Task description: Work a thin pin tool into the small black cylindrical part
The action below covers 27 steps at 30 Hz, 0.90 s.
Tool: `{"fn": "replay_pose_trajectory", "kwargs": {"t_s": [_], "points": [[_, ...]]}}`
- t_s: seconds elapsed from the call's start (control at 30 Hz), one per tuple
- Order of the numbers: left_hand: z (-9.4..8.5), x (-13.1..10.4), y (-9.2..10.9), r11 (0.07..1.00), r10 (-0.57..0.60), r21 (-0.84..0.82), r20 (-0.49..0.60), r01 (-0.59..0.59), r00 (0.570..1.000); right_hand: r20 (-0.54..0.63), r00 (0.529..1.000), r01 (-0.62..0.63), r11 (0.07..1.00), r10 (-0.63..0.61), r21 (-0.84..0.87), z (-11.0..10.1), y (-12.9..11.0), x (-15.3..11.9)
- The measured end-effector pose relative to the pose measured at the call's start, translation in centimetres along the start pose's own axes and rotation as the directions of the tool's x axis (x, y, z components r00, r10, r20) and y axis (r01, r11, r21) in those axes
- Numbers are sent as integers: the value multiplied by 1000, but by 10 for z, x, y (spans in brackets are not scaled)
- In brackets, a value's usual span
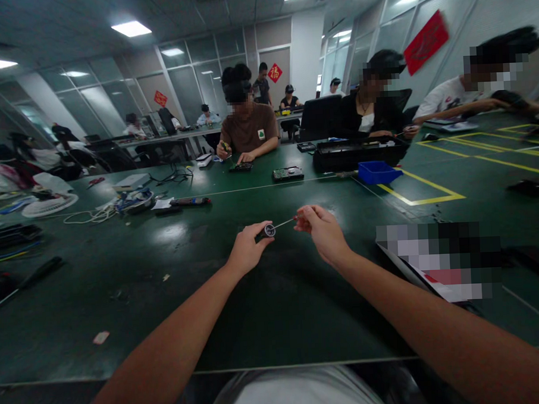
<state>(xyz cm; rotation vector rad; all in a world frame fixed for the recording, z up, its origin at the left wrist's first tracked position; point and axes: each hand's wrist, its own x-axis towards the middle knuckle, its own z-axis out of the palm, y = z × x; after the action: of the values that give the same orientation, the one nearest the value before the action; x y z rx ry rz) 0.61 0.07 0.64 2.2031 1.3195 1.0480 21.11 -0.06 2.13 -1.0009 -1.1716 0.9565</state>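
Observation:
Between the thumb and fingers of my left hand (248, 249) is a small round part (269, 230) with a pale ring-shaped rim and a dark inside. It is held a little above the green table (185, 325). My right hand (321, 231) is closed around the handle of a thin screwdriver (283, 223). The handle is mostly hidden by my fingers, with a reddish bit showing. Its slim metal shaft points left, and the tip meets the ring's face. Whether the tip sits in a screw is too small to tell.
Ahead lie a circuit-board drive (288, 174), a blue bin (378, 173) and a long black casing (360, 154). Coiled cables (133, 202) and a dark pen-like tool (191, 201) are left. A blurred white-topped item (428, 266) lies right. A co-worker (250, 125) sits opposite.

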Motion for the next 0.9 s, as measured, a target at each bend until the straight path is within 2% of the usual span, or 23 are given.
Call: {"fn": "replay_pose_trajectory", "kwargs": {"t_s": [0.07, 0.13, 0.23, 0.33, 0.4, 0.57, 0.9], "points": [[-1, 1, 1, 1000, 2, 19, -10, -2, 1000, 40, 992, -119, 989, 116, 89, -2, 4, 5], [-1, 1, 3, 999, 2, 40, -5, -2, 1000, 8, 993, -114, 989, 114, 95, -3, 6, 7], [-2, 0, 6, 998, 2, 63, 21, -3, 1000, -62, 998, 13, 1000, -14, -18, 0, 2, 2], [-1, -1, 5, 997, -15, 77, 27, 13, 1000, -46, 986, 149, 971, -161, -189, 2, -6, -5], [-1, -1, 4, 996, -26, 83, 26, 24, 999, -25, 978, 195, 951, -207, -239, 3, -11, -9], [0, 0, 3, 995, -50, 91, 12, 48, 999, 28, 971, 237, 935, -238, -264, 3, -15, -12], [-1, -1, 5, 994, -54, 92, 16, 53, 998, -6, 949, 290, 877, -316, -383, -1, -15, -14]]}}
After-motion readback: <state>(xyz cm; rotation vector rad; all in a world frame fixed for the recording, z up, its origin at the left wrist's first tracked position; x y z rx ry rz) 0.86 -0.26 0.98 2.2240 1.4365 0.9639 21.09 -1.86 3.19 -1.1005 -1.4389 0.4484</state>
